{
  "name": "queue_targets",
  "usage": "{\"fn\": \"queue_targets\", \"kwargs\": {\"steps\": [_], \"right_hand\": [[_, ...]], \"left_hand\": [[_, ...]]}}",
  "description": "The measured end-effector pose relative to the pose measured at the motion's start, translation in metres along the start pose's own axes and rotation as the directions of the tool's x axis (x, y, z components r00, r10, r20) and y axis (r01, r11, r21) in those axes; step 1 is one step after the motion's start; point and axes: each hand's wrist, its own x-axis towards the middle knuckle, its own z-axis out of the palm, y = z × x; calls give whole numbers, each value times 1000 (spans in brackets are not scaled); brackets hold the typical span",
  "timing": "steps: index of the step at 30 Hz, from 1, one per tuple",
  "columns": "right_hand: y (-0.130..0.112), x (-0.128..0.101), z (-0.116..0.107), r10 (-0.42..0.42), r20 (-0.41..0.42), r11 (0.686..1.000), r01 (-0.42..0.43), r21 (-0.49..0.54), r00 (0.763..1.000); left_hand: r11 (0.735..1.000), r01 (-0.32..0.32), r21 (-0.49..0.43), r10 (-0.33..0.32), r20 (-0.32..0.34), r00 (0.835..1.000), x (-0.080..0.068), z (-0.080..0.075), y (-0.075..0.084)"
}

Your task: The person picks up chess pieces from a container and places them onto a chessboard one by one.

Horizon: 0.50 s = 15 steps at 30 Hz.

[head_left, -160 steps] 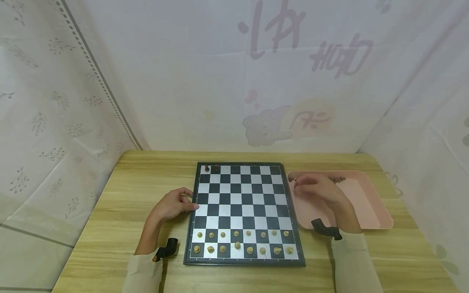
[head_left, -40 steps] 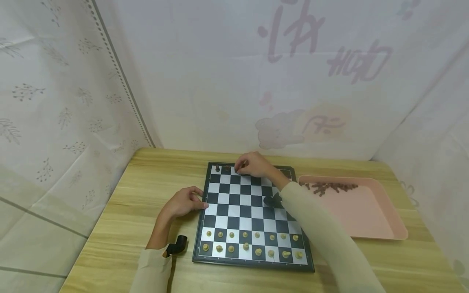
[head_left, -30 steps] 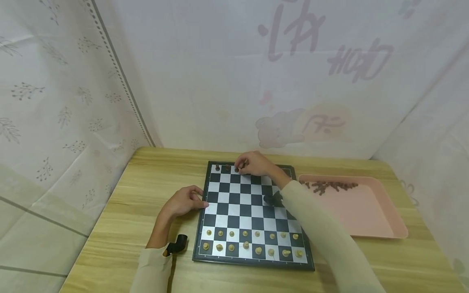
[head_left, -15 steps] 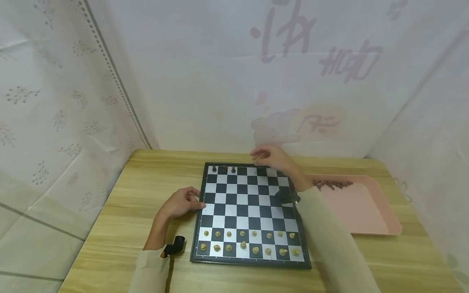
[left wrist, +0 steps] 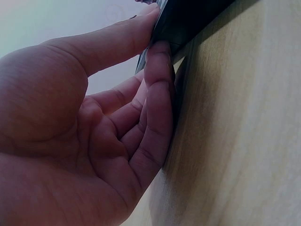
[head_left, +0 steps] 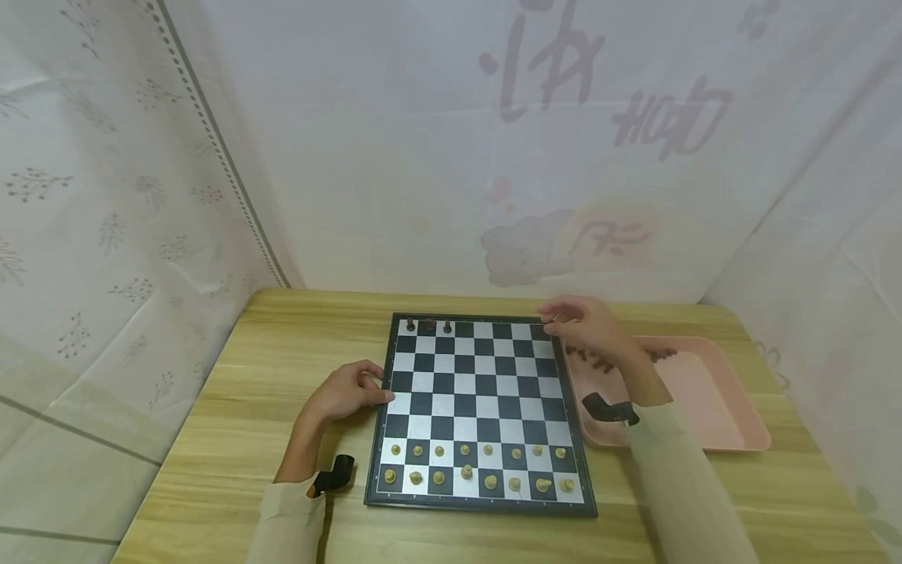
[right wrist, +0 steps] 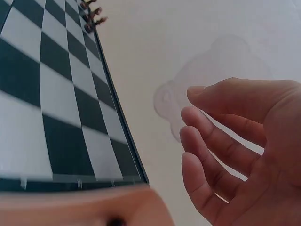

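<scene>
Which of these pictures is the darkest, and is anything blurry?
Left wrist view: darkest, the left hand dim, with a shadow across the table beside it; right wrist view: the near edge of the pink tray is out of focus; head view: brighter, the right hand looking slightly soft.

On one tabletop, one chessboard and one pink tray were counted. Sixteen pale chess pieces were counted on the chessboard, eight in each of two rows, along with three dark red pieces, while the tray's dark pieces were too small and too clustered to be numbered. Two black wrist fittings and two beige sleeves were also counted.
</scene>
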Motion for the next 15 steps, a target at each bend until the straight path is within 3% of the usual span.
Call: {"fn": "queue_targets", "kwargs": {"steps": [12,15], "right_hand": [[24,-42,-32,125,-15,973,-120,199,992],[32,-49,-39,126,-36,969,-115,220,991]], "left_hand": [[1000,-7,7,7,1,1000,1,0,-1],[1000,-5,10,5,2,1000,1,0,-2]]}}
